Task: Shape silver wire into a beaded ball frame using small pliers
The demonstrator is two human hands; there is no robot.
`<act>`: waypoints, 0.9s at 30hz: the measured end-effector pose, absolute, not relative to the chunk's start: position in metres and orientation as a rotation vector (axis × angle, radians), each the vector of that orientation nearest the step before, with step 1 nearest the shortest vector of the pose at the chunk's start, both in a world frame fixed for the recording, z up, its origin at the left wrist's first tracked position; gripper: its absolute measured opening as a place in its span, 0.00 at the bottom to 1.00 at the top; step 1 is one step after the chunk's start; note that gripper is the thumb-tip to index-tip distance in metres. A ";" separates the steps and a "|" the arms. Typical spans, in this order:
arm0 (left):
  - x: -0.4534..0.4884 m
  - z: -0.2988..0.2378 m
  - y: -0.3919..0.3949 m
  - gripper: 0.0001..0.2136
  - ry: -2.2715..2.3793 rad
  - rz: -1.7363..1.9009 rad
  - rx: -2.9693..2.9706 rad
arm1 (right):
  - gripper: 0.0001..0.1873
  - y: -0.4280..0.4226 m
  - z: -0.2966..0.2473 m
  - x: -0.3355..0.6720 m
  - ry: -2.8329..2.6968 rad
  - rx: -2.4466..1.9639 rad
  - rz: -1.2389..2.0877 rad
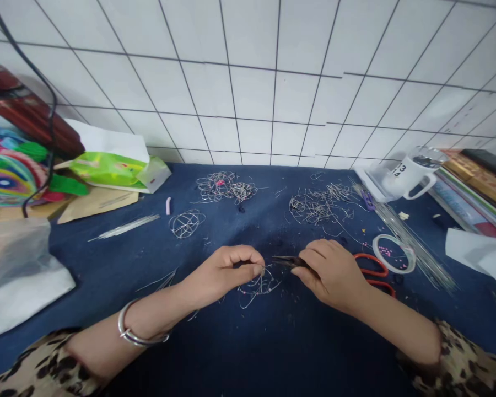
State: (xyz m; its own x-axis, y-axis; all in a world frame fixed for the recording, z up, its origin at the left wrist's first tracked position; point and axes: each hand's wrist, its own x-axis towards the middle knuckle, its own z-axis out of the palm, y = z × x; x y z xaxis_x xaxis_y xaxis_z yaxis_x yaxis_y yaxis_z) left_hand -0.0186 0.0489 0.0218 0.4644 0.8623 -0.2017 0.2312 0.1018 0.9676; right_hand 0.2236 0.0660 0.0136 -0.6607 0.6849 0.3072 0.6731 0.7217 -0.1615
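Between thumb and forefinger, my left hand [231, 270] pinches a small bent wire piece [259, 285] with looping strands and a few pinkish beads. My right hand [330, 273] is wrapped round dark needle-nose pliers [287, 260], whose jaws point left toward the wire. A short gap lies between the jaw tips and my left fingertips. Whether the jaws are fully closed is too small to tell. Just right of my right hand lie red-handled scissors [372, 266], partly hidden by it.
Wire tangles [221, 187] and another wire heap [318, 204] lie toward the wall. A round wire frame [187, 223] sits at left. Straight wires [417, 245], a clear ring-shaped dish [413, 259] with pink beads and a white mug [417, 173] stand right. A plastic bag [20, 275] lies left.
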 end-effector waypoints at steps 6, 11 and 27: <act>-0.015 0.016 0.048 0.06 0.960 0.611 1.279 | 0.19 0.063 0.009 0.220 -2.620 -1.020 0.145; -0.013 0.013 0.048 0.05 0.953 0.636 1.166 | 0.19 0.062 0.007 0.220 -2.619 -1.003 0.212; -0.014 0.010 0.049 0.04 0.877 0.611 1.054 | 0.18 0.060 0.007 0.218 -2.642 -0.958 0.289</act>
